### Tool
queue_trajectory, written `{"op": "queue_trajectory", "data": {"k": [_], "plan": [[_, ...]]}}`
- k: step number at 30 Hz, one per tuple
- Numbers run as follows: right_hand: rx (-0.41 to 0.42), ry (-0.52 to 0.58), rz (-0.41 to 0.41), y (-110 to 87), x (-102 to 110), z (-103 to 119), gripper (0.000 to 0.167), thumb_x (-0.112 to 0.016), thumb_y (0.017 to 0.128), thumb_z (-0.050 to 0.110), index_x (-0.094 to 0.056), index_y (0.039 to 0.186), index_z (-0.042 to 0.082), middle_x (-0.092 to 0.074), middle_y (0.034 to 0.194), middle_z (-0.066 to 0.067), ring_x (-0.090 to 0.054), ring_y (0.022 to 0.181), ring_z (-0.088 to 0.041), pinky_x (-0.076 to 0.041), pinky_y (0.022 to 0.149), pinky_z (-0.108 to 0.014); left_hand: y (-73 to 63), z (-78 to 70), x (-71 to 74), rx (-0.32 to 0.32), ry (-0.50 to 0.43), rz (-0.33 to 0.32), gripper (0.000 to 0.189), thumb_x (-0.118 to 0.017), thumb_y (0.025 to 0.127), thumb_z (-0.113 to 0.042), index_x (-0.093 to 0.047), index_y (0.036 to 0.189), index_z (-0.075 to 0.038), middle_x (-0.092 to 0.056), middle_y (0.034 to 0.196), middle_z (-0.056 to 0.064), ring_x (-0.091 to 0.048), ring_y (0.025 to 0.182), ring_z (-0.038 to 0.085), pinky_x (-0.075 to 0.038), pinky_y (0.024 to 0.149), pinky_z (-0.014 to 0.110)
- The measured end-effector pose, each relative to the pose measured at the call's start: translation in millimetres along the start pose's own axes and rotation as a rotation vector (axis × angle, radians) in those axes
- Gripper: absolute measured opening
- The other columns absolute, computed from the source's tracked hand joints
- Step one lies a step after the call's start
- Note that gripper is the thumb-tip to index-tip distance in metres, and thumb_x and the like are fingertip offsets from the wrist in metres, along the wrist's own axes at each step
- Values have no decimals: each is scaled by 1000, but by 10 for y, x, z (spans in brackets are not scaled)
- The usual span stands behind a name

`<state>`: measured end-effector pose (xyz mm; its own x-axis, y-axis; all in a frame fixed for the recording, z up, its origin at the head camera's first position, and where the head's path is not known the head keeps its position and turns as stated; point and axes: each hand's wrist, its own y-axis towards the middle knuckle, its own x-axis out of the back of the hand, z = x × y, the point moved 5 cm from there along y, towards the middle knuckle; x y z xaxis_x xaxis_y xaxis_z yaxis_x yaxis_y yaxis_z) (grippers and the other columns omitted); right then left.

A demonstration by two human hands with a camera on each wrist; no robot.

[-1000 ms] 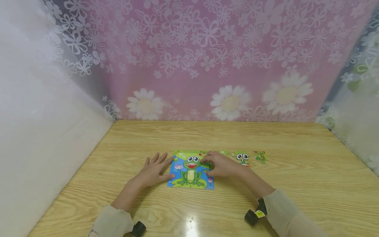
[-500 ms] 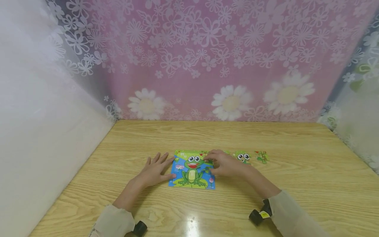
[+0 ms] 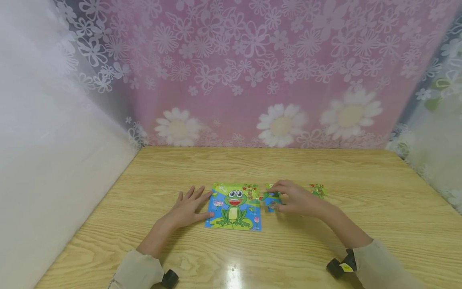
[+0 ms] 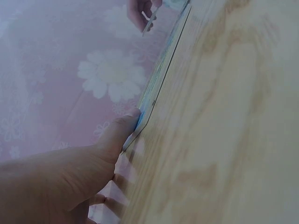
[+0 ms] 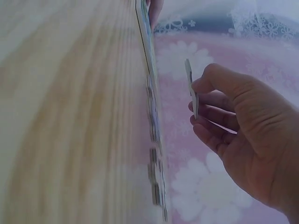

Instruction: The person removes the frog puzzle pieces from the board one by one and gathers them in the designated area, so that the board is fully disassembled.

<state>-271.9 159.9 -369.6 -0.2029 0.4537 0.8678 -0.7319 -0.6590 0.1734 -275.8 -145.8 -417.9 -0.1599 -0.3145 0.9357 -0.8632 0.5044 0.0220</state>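
A square frog puzzle board (image 3: 234,206) lies on the table, showing a green frog on a lily pad. My left hand (image 3: 185,208) rests at its left side, fingers spread, with thumb and index fingertip at the edge. Just right of the board, my right hand (image 3: 297,200) pinches a thin puzzle piece (image 5: 193,91) between thumb and fingers. The right wrist view shows this piece edge-on and raised clear of the tabletop. Loose puzzle pieces lie beneath and beyond the right hand, partly hidden by it.
A loose puzzle piece with a tree picture (image 3: 317,190) lies farther right on the wood-grain table (image 3: 173,164). Behind the table hangs a pink flowered curtain (image 3: 231,88), with a pale sheet (image 3: 65,160) along the left.
My right hand has moved right, from over the board's right side to above the loose pieces, carrying a puzzle piece away. The left hand stays at the board's left edge.
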Motion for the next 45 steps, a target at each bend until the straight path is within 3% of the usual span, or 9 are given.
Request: {"op": "queue_trajectory", "data": {"k": [8, 19, 27, 35, 40, 45], "plan": [[-1, -28, -42, -261, 171, -156, 40, -61, 80, 0, -58, 119, 3, -51, 114, -6, -47, 96, -24, -44, 66, -33, -7, -16, 18, -5, -2, -4, 76, -52, 85, -58, -30, 146, -18, -18, 149, 16, -6, 134, 41, -2, 99, 66], [-57, -53, -107, -575, 369, -294, 36, -66, 80, 3, -61, 115, 3, -52, 113, -9, -49, 101, -29, -46, 75, -46, -22, -52, 38, 14, -10, 14, 74, -53, 86, -56, -30, 146, -19, -18, 149, 15, -4, 135, 39, 1, 100, 63], [-137, -69, -121, -767, 439, -463, 43, -66, 78, 3, -58, 120, 1, -49, 119, -18, -45, 108, -38, -44, 78, -53, -13, -35, 24, 14, -16, 8, 74, -54, 86, -56, -29, 146, -19, -18, 149, 15, -3, 135, 39, 2, 101, 62], [-157, -72, -139, -916, 473, -578, 39, -67, 79, 4, -60, 117, 1, -50, 116, -19, -49, 100, -36, -46, 74, -49, -14, -15, 3, 13, -8, 9, 75, -53, 85, -57, -29, 146, -19, -18, 149, 14, -4, 135, 38, 1, 101, 62], [-136, -88, -146, -979, 484, -620, 40, -67, 76, -2, -60, 115, -2, -52, 112, -17, -52, 91, -30, -48, 68, -40, -9, -14, -1, 10, -1, 5, 75, -52, 85, -57, -29, 146, -20, -18, 149, 15, -4, 135, 39, 0, 101, 63], [-166, -111, -126, -1006, 442, -708, 41, -66, 74, -2, -61, 115, -1, -53, 109, -12, -52, 86, -23, -46, 64, -35, -8, -12, -2, 14, 1, 8, 75, -52, 86, -57, -29, 146, -20, -17, 150, 14, -4, 135, 38, 0, 101, 62]]}}
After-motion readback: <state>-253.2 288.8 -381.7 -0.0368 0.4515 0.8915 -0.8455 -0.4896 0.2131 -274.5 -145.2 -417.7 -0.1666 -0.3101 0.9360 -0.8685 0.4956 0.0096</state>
